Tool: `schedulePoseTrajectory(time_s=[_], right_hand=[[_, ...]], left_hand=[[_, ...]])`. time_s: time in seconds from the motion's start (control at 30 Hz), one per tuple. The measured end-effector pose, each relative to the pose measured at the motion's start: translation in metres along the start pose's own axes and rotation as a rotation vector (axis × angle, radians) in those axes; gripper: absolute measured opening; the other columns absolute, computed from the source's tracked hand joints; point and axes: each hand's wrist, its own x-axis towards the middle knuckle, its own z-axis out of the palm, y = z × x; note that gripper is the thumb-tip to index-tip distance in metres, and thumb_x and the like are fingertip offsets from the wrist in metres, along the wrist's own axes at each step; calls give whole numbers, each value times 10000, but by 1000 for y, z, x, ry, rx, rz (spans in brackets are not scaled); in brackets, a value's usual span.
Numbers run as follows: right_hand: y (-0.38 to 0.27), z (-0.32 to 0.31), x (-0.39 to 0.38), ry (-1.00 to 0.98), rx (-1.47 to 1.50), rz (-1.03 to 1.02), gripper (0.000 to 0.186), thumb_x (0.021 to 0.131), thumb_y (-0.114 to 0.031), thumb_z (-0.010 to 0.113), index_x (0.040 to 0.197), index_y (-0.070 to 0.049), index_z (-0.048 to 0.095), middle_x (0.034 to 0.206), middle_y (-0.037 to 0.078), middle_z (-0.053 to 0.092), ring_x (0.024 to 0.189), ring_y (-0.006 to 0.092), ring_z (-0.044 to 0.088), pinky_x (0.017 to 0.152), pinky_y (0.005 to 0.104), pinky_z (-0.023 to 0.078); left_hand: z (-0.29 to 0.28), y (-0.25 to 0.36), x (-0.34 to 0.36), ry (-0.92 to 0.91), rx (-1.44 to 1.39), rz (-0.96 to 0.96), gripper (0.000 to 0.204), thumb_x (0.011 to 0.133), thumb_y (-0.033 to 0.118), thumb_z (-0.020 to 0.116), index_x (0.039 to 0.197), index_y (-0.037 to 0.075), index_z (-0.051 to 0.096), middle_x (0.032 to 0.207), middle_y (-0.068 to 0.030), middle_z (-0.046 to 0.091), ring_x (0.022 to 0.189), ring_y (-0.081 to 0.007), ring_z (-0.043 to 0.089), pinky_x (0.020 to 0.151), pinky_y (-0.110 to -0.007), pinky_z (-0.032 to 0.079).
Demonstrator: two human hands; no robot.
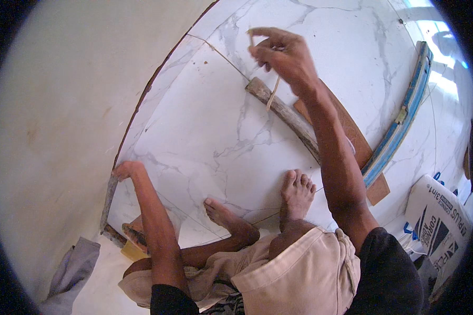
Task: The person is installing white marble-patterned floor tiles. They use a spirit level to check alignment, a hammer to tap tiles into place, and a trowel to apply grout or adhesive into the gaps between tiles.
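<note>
My right hand [288, 58] is raised above the floor, thumb and index finger pinched on a thin pale strip [273, 94]. The strip's lower part hangs in front of a weathered wooden stick [286, 115], which lies on the tiles below that hand. At the foot of the wall, my left hand [128, 170] has its fingers bent around the upper end of another grey wooden stick [109, 202]; the fingertips are partly hidden. Near that stick's lower end lie a brown piece [135, 234] and a yellow block [134, 251], partly behind my left forearm.
A brown board [352, 123] lies partly under my right arm. Beside it is a long blue spirit level [402, 118]. A white printed bag [436, 223] stands at the right. A grey cloth [73, 275] lies at lower left. The wall [63, 105] bounds the left side.
</note>
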Motion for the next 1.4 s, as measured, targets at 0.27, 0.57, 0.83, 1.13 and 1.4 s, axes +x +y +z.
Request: schedulePoseTrajectory(time_s=[0.27, 0.57, 0.83, 1.13, 1.4], right_hand=[[13, 52, 8, 11, 333, 113, 228, 917, -142, 629, 1040, 50, 622, 824, 154, 682, 710, 187, 685, 654, 290, 598], [33, 72, 29, 48, -357, -14, 272, 898, -143, 617, 1086, 44, 682, 918, 218, 712, 753, 270, 701, 708, 351, 570], [22, 81, 38, 101, -318, -70, 197, 807, -45, 591, 921, 34, 730, 843, 201, 718, 734, 270, 697, 743, 354, 551], [21, 82, 39, 129, -337, -34, 198, 802, -41, 594, 920, 28, 737, 839, 200, 719, 702, 260, 690, 719, 352, 559], [25, 81, 40, 161, -272, -42, 215, 827, -96, 627, 975, 6, 744, 876, 187, 726, 748, 251, 693, 750, 340, 556]], left_hand=[[-1, 20, -6, 23, 40, -23, 717, 966, 210, 466, 1458, -162, 103, 1534, -350, 124, 1418, -452, 238, 1159, -530, 234], [6, 37, -1, 16, 145, 34, 700, 958, 195, 493, 1469, -141, 153, 1543, -328, 152, 1412, -452, 262, 1148, -516, 281], [19, 15, 36, 31, 392, 43, 549, 970, 274, 463, 1378, -82, 376, 1413, -264, 390, 1330, -402, 396, 1123, -563, 287], [4, 27, 9, 26, 243, -3, 539, 969, 265, 458, 1377, -74, 360, 1411, -245, 412, 1316, -382, 431, 1126, -554, 283], [1, 25, 4, 10, 141, -35, 577, 964, 235, 463, 1410, -79, 275, 1447, -252, 365, 1334, -374, 417, 1134, -529, 286]])
